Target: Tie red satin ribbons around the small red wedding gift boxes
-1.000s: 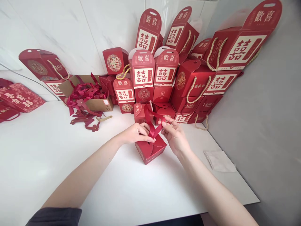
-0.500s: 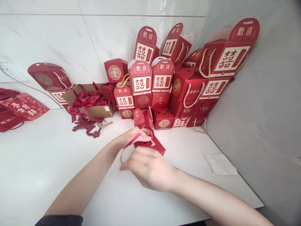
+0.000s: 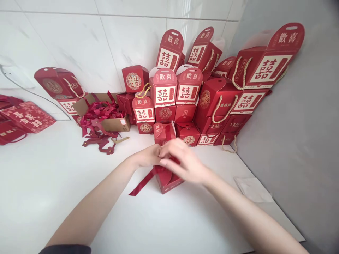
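A small red box (image 3: 169, 182) stands on the white table, its top partly covered by my hands. From the top, a dark red ribbon (image 3: 144, 182) trails down to the left with a loose slanted end. My left hand (image 3: 149, 155) is closed at the box's upper left, on the ribbon. Over the box, my right hand (image 3: 182, 160) has its fingers curled against my left fingertips; whether they pinch ribbon is hidden. Another red box (image 3: 161, 132) touches the row just behind my hands.
Stacked red gift boxes (image 3: 165, 93) line the tiled wall. An open cardboard box (image 3: 113, 125) of ribbons sits at left, flower-ended strips (image 3: 102, 141) before it. Red bags (image 3: 29, 118) lie far left. A white tissue (image 3: 253, 189) is at right, near the grey wall.
My right hand has moved up and away from me to meet my left hand. The ribbon end it was pulling now hangs loose at the left. The box's front shows more.
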{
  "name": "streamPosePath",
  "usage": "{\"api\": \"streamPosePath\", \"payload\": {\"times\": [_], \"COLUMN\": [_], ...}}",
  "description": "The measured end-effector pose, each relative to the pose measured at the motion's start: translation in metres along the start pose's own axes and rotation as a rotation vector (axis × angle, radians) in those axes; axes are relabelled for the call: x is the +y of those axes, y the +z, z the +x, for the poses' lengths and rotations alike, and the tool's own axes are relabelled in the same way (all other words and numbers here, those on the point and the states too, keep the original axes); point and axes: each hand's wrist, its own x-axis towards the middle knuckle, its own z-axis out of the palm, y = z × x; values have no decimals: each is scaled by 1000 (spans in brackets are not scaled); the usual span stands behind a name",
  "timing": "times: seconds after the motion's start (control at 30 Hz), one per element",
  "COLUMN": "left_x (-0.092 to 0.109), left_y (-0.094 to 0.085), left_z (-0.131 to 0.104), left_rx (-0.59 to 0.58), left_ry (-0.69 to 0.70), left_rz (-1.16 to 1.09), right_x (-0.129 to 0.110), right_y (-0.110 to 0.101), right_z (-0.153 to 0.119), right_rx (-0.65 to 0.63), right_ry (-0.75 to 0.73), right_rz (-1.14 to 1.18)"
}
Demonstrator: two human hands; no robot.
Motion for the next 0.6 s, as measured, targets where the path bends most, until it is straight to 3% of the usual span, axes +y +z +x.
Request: {"api": "streamPosePath", "payload": {"times": [0.07,0.17,0.27,0.33,0.5,0.6], "left_x": [2,7,2,-8,-28,-27], "left_y": [0,-1,-3,-4,-2,-1], "left_z": [0,-1,1,3,7,7], "left_rx": [-48,-105,-107,-98,-93,-100], "left_ry": [-34,-66,-32,9,76,99], "left_rz": [-51,-107,-111,-156,-296,-239], "right_x": [19,38,37,27,-10,-25], "right_y": [-16,-28,-34,-35,-24,-15], "right_z": [-1,-5,-13,-22,-44,-53], "right_rx": [-33,-214,-141,-69,-181,-206], "right_ry": [190,221,135,33,-286,-356], "right_rz": [-18,122,222,164,-339,-477]}}
